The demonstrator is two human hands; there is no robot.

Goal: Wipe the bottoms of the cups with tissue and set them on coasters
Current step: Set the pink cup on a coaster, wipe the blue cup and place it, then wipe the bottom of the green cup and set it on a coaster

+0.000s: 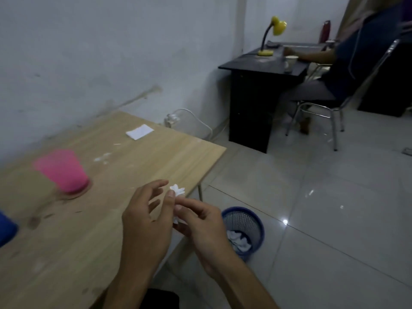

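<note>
While the crumpled tissue (177,191) sits low in the frame's center, the right hand (200,228) pinches it and the left hand (145,219) touches it with loose fingers. Left of them, a pink cup (62,172) stands on a coaster (77,194) atop the wooden table (66,253); a blue bin (244,230) sits lower right.

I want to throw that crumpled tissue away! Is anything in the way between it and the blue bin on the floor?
Nothing visible blocks it. The crumpled tissue is pinched in the right hand, past the table edge. The blue bin stands open-topped on the floor to the right and below, with only air between them.
</note>
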